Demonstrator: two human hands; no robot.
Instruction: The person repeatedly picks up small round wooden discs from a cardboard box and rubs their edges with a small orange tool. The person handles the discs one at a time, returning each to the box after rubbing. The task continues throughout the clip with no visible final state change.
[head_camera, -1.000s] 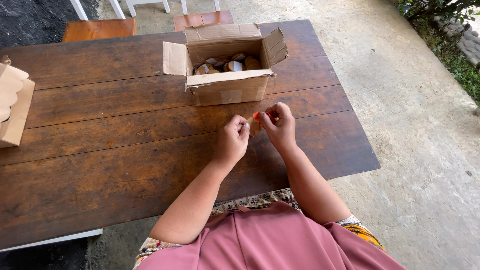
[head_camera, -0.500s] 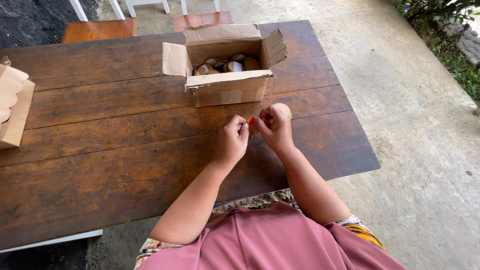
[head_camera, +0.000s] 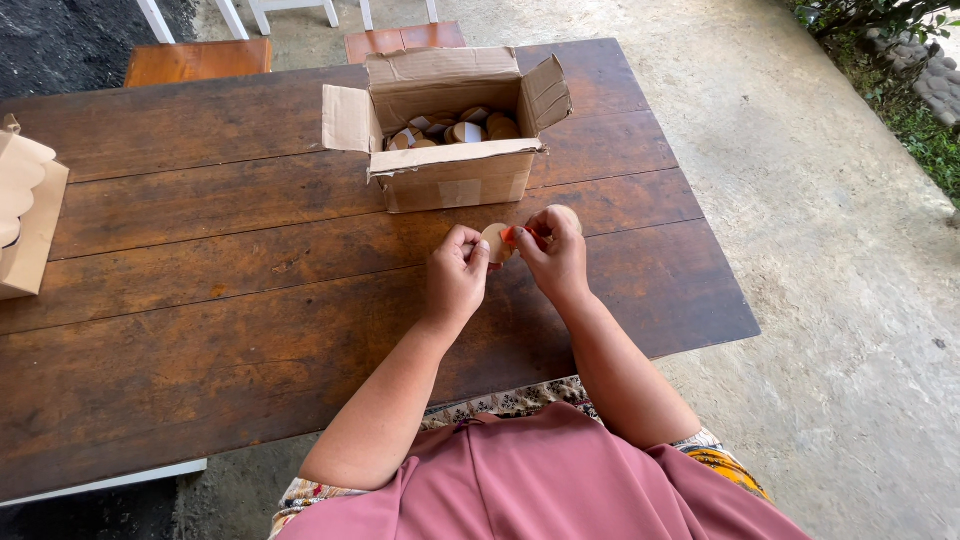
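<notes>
1. Round tan disc (head_camera: 495, 242): you hold it up on edge between both hands, above the table (head_camera: 200, 300) and just in front of the open cardboard box (head_camera: 450, 140).
2. Your left hand (head_camera: 455, 275) pinches the disc's left edge with thumb and fingertips closed narrowly on it, the rest of the fingers curled in.
3. Your right hand (head_camera: 552, 255) closes on the disc's right side; a small orange-red bit (head_camera: 510, 236) shows at its fingertips, touching the disc. You cannot tell from this view whether that bit is a separate piece or part of the disc.
4. A second pale round edge (head_camera: 566, 214) peeks over the back of your right hand, on the side toward the box; what it is stays unclear.
5. The cardboard box sits with its flaps spread open, near the far edge of the table, and holds a pile of similar round pieces (head_camera: 455, 130), tan and white.
6. Well to the left of the box, at the table's left edge, stands another piece of tan cardboard packaging (head_camera: 25, 215), only partly in view.
7. Beyond the box, past the far edge of the table, two wooden seats (head_camera: 200, 60) with white legs stand on the concrete floor (head_camera: 850, 250).
</notes>
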